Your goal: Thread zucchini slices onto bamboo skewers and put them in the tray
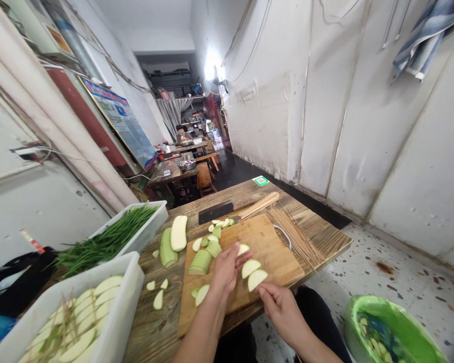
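Observation:
My left hand [227,269] rests on the wooden cutting board [276,254], fingers curled over pale green zucchini slices [249,267], one slice at its fingertips. My right hand [278,302] sits at the board's near edge, fingers pinched on a slice [257,279]. More cut pieces [206,254] lie on the board's left part. Two long zucchini halves [174,237] lie on the table beside the board.
A cleaver [215,213] lies behind the board next to bundles of bamboo skewers [295,234]. White trays at the left hold green chives [109,239] and skewered slices [83,317]. A green-lined bin [386,327] stands on the floor at the right.

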`<state>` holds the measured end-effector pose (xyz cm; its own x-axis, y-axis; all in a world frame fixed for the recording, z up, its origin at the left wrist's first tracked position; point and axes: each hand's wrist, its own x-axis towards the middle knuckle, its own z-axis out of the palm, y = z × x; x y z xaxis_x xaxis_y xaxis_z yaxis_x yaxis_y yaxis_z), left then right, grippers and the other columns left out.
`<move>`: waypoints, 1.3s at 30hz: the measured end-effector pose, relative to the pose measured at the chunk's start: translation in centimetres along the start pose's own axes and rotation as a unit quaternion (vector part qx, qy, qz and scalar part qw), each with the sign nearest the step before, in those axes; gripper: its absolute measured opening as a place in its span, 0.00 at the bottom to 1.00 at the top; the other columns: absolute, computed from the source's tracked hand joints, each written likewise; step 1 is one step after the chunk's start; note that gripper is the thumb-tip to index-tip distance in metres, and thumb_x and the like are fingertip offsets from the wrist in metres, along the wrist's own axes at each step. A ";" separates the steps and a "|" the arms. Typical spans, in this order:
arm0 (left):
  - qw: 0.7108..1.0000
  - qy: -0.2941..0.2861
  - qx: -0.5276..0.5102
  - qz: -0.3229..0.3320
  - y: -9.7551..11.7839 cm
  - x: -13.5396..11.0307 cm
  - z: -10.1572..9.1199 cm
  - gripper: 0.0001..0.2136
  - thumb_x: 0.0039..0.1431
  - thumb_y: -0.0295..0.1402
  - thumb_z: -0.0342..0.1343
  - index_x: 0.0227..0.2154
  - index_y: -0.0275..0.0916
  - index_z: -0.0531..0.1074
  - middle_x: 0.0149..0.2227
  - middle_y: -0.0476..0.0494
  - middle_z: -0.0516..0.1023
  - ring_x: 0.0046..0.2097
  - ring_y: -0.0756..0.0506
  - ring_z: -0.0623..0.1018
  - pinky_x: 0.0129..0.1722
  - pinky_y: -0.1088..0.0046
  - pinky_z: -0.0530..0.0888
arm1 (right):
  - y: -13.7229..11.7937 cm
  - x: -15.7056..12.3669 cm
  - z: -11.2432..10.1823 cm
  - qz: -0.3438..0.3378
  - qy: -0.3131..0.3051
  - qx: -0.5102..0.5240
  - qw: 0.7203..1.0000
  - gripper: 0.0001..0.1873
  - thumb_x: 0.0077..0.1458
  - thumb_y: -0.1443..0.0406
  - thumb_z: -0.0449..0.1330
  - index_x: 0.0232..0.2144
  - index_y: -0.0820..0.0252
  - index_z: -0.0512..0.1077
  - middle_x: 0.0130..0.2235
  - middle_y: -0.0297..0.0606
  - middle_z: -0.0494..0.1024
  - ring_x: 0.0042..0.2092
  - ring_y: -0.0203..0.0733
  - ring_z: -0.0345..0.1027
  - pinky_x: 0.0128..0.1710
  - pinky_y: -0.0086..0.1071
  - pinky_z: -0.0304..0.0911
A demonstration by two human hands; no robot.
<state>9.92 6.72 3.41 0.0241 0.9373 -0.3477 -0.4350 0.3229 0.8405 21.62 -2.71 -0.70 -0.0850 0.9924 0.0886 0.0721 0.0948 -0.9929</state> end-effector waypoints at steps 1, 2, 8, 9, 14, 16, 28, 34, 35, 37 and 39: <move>1.000 0.000 -0.001 -0.004 0.0 0.0 0.1 0.06 0.55 0.28 0.56 0.28 0.29 0.72 0.27 0.35 0.79 0.31 0.43 0.80 0.29 0.71 0.76 | -0.1 0.0 0.0 0.000 0.002 0.000 1.000 0.17 0.61 0.58 0.47 0.24 0.60 0.62 0.19 0.24 0.49 0.20 0.30 0.42 0.19 0.26 0.41; 1.000 0.001 -0.004 -0.005 0.1 0.0 0.1 0.05 0.55 0.28 0.56 0.28 0.30 0.72 0.27 0.36 0.79 0.31 0.43 0.80 0.28 0.71 0.76 | -0.1 0.1 0.0 0.000 0.004 -0.001 1.000 0.16 0.61 0.58 0.47 0.23 0.60 0.62 0.19 0.24 0.49 0.20 0.30 0.43 0.19 0.26 0.42; 1.000 -0.006 -0.019 0.006 0.0 -0.1 0.3 0.02 0.51 0.26 0.58 0.26 0.32 0.73 0.27 0.40 0.79 0.30 0.43 0.80 0.28 0.71 0.76 | -0.1 0.4 -0.2 -0.009 0.016 -0.019 1.000 0.16 0.60 0.59 0.48 0.24 0.60 0.63 0.19 0.25 0.52 0.21 0.31 0.47 0.20 0.26 0.44; 1.000 -0.010 -0.018 0.005 0.0 -0.1 0.4 0.03 0.51 0.27 0.59 0.26 0.32 0.73 0.27 0.39 0.79 0.30 0.44 0.80 0.29 0.72 0.76 | -0.1 0.4 -0.2 -0.008 0.018 -0.020 1.000 0.16 0.60 0.59 0.48 0.23 0.60 0.63 0.19 0.25 0.52 0.21 0.31 0.47 0.20 0.26 0.43; 1.000 -0.024 -0.012 0.004 -0.4 -0.4 0.5 0.06 0.47 0.30 0.62 0.24 0.31 0.74 0.26 0.38 0.79 0.30 0.44 0.79 0.30 0.72 0.75 | -0.2 0.5 -0.3 -0.006 0.024 -0.013 1.000 0.16 0.60 0.59 0.48 0.24 0.60 0.65 0.17 0.23 0.49 0.19 0.31 0.43 0.20 0.27 0.41; 0.999 -0.032 -0.004 0.006 -0.6 -0.3 0.5 0.08 0.46 0.32 0.64 0.24 0.30 0.75 0.26 0.38 0.79 0.29 0.46 0.78 0.29 0.73 0.74 | -0.3 0.6 -0.3 -0.006 0.027 -0.010 1.000 0.16 0.60 0.59 0.48 0.23 0.60 0.65 0.17 0.23 0.49 0.19 0.31 0.43 0.20 0.27 0.41; 0.992 -0.110 -0.028 -0.049 -1.4 -2.1 0.6 0.12 0.48 0.34 0.63 0.34 0.32 0.73 0.31 0.42 0.79 0.29 0.50 0.77 0.28 0.78 0.74 | -0.3 2.8 0.0 -0.018 0.056 0.025 0.998 0.21 0.59 0.52 0.50 0.30 0.62 0.72 0.16 0.24 0.51 0.19 0.32 0.44 0.20 0.27 0.44; 0.995 -0.012 -0.078 -0.057 -1.5 -2.0 0.5 0.07 0.50 0.26 0.61 0.32 0.33 0.71 0.30 0.41 0.79 0.30 0.47 0.79 0.34 0.70 0.77 | -0.5 0.5 0.3 -0.013 0.025 -0.003 1.000 0.21 0.61 0.53 0.48 0.28 0.61 0.69 0.16 0.23 0.53 0.19 0.32 0.47 0.19 0.26 0.45; 0.995 -0.009 -0.078 -0.066 -1.3 -2.1 0.6 0.06 0.51 0.26 0.60 0.32 0.33 0.71 0.30 0.41 0.79 0.31 0.46 0.79 0.34 0.68 0.78 | -0.5 0.2 0.3 -0.014 0.025 -0.014 0.999 0.21 0.61 0.53 0.47 0.27 0.62 0.69 0.16 0.24 0.52 0.19 0.32 0.47 0.19 0.26 0.45; 0.994 -0.012 -0.080 -0.079 -1.1 -2.2 0.8 0.04 0.52 0.25 0.59 0.31 0.32 0.71 0.29 0.41 0.79 0.31 0.46 0.80 0.35 0.68 0.78 | -0.4 -0.3 0.3 -0.018 0.035 -0.031 0.999 0.22 0.61 0.53 0.47 0.28 0.62 0.69 0.17 0.24 0.51 0.19 0.32 0.46 0.19 0.26 0.45; 0.994 -0.009 -0.083 -0.078 -1.1 -2.4 1.0 0.03 0.52 0.25 0.59 0.31 0.32 0.71 0.29 0.41 0.79 0.32 0.46 0.80 0.34 0.69 0.78 | -0.4 -0.3 0.3 -0.021 0.047 -0.038 0.998 0.22 0.61 0.53 0.47 0.27 0.62 0.69 0.17 0.24 0.51 0.20 0.32 0.46 0.19 0.26 0.45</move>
<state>11.28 4.24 3.72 0.1180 0.8804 -0.4593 -0.5664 0.4396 0.6971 21.35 -3.06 -0.32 0.0033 0.9900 0.1408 0.1454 0.1388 -0.9796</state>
